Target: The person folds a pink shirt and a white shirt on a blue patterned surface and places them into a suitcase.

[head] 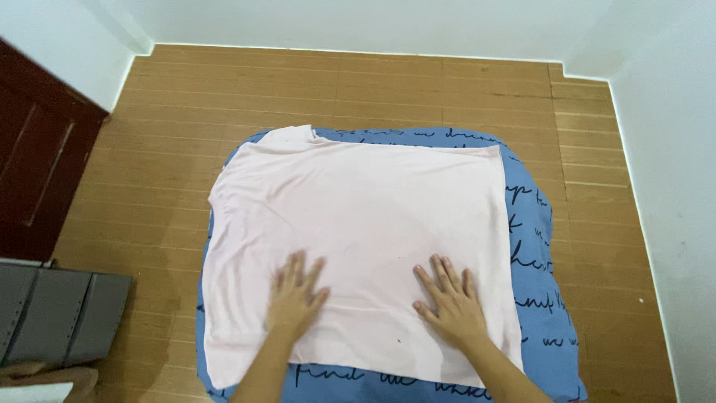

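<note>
Wooden plank flooring (373,89) fills most of the view, running out on every side of the blue cushion (541,298) that lies at its middle. White walls (664,149) rise beyond and to the right of the cushion, and a dark red-brown door (37,164) stands far to its left. A grey ribbed container (60,313) sits on the floor left of the cushion's near corner; what it holds cannot be seen. The cushion is covered in blue cloth with dark handwriting-style print. A pale pink garment (358,216) is spread flat on top of the cushion, covering nearly all of it and leaving a blue strip bare along the right and near edges. The right hand (450,298) presses flat on the garment near the cushion's near right part, fingers spread. The left hand (296,292) lies flat on the garment near the cushion's near left part, fingers likewise spread.
</note>
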